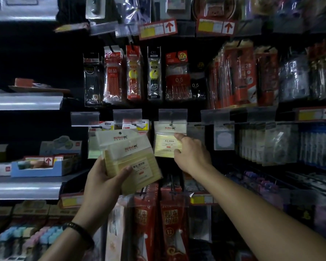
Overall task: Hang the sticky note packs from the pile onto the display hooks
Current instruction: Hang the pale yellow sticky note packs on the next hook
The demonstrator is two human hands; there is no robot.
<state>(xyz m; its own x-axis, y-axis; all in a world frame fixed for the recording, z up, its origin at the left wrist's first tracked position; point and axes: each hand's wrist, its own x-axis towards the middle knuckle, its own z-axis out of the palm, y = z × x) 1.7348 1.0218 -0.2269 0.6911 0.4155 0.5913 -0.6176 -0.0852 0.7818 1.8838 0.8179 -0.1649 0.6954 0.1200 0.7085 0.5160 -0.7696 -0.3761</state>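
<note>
The left hand [105,178], lower centre-left of the frame, grips a fanned stack of packs [128,157], thumb across the front and fingers behind. The right hand [192,153], at centre, has its thumb and curled fingers on the right edge of the hung pack [167,142]. It appears to pinch that edge, though the light is dim. That pack hangs from a hook [171,121] under a clear label holder, so at least one pack is up and several are still in the hand. The stack looks to be the main risk: its packs sit askew, and a looser grip or a one-handed pull could let one slip onto the red packs [158,219] at the bottom. A tug by the right hand could also drag the hung pack forward off the hook's tip. The header holes are small and the aisle is dark, so a pack could miss the hook or tear at the hole. The hooks to the left are close together, and a hand could knock the notes already hanging there. As for containers, each pack is a clear bag holding a pale yellow pad under a printed header. At middle left, an open-fronted blue box [36,171] sits on a shelf [24,189] and holds small goods and a red-arrow tag. What those goods are cannot be told.
</note>
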